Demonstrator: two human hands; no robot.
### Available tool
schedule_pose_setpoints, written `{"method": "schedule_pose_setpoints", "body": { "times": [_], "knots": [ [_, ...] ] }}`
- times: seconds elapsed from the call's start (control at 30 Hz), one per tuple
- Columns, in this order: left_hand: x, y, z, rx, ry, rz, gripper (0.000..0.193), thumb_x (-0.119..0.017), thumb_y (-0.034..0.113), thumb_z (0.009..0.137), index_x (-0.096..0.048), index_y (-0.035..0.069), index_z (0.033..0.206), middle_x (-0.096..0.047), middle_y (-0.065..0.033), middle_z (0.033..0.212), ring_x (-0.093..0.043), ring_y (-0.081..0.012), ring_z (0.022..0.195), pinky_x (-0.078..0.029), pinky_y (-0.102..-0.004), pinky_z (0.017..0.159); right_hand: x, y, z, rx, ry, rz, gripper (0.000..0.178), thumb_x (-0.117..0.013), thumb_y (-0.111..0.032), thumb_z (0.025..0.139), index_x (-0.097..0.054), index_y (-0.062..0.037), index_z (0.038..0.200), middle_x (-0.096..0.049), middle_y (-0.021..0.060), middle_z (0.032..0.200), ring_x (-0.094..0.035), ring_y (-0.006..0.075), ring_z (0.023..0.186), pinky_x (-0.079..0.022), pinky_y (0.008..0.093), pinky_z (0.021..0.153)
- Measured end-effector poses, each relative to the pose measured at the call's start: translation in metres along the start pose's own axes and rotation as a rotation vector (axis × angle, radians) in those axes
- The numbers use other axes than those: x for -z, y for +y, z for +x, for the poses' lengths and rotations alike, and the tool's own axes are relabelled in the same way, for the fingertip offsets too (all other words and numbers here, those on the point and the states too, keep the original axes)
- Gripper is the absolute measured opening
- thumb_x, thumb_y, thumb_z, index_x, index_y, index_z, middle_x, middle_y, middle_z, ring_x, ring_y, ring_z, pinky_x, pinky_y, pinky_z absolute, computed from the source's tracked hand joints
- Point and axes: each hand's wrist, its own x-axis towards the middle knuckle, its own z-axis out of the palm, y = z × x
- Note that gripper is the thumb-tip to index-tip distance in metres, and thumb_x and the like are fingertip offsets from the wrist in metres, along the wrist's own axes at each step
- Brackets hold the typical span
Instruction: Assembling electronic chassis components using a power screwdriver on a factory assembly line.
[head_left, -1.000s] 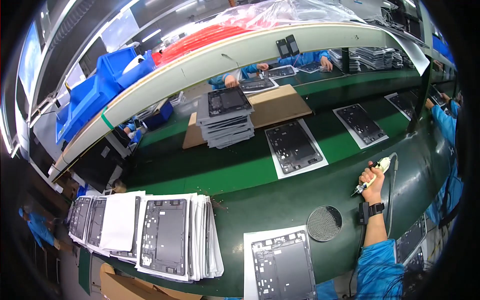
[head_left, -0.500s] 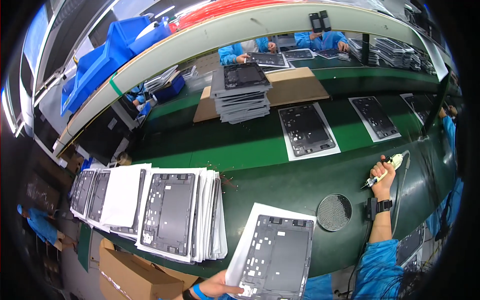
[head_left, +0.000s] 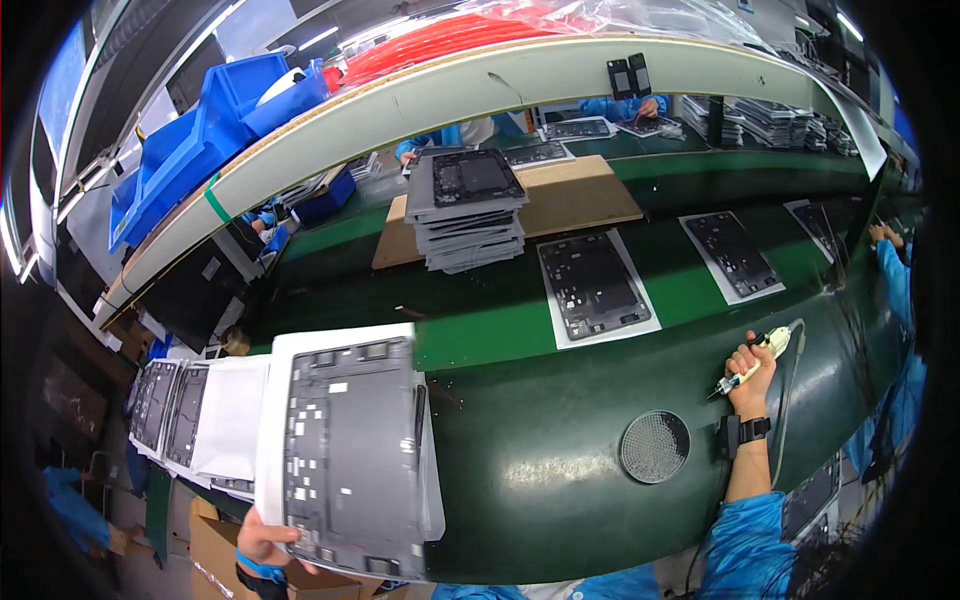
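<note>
My left hand [head_left: 264, 543] grips the near left corner of a dark tablet housing [head_left: 375, 450] together with the white sheet [head_left: 272, 430] under it, thumb on top. The housing hangs over a row of similar housings on white sheets and hides part of them. Small white patches line its left side. My right hand [head_left: 755, 380] is wrapped round a cream-coloured electric screwdriver [head_left: 776, 342], its bit pointing left above the green bench. Nearest to it on the left is a round dish [head_left: 655, 447] with a gridded inside.
Beyond the bench, several housings on sheets [head_left: 592, 287] lie on a green belt [head_left: 480, 335]. A tall stack of housings [head_left: 465, 215] stands on a brown board [head_left: 580, 195]. Overhead runs a shelf [head_left: 440, 90] with blue bins [head_left: 190, 150]. A cardboard box [head_left: 215, 545] sits below left. Co-workers' hands show opposite.
My left hand has carried the housing and its sheet left, from the bench's front over the row of housings. My right hand still grips the screwdriver. The view has shifted slightly.
</note>
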Motion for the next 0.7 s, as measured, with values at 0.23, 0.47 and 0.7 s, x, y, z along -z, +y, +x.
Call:
{"method": "schedule_pose_setpoints", "body": {
  "times": [0.23, 0.47, 0.7],
  "knots": [
    [0.074, 0.026, 0.011, 0.061, 0.085, 0.278, 0.063, -0.053, -0.019, 0.073, -0.037, -0.007, 0.132, -0.06, -0.0312, 0.106, -0.066, -0.0445, 0.079, -0.061, -0.0506, 0.049, 0.002, -0.007, -0.004, 0.02, 0.01, 0.052, 0.018, -0.052, -0.009, 0.082, -0.055, -0.006, 0.1, -0.031, -0.0028, 0.054, -0.032, 0.0098, 0.045, -0.031, 0.0257, 0.046],
    [0.096, 0.034, 0.022, 0.123, 0.195, 0.494, 0.06, -0.058, -0.014, 0.077, -0.038, -0.003, 0.132, -0.062, -0.0213, 0.105, -0.068, -0.0346, 0.08, -0.062, -0.0443, 0.051, -0.009, -0.004, -0.004, 0.012, 0.017, 0.025, 0.017, -0.053, -0.009, 0.083, -0.053, -0.0075, 0.1, -0.032, -0.0038, 0.054, -0.032, 0.0092, 0.045, -0.03, 0.0243, 0.045],
    [0.066, 0.037, 0.014, -0.043, 0.504, 1.602, 0.07, -0.079, 0.008, 0.069, -0.041, -0.002, 0.126, -0.059, -0.0102, 0.066, -0.065, -0.0237, 0.065, -0.046, -0.032, 0.039, -0.002, -0.006, -0.008, -0.01, 0.018, 0.069, 0.018, -0.053, -0.01, 0.081, -0.055, -0.0081, 0.099, -0.031, -0.0037, 0.053, -0.033, 0.0103, 0.045, -0.032, 0.0255, 0.047]
  ]
}}
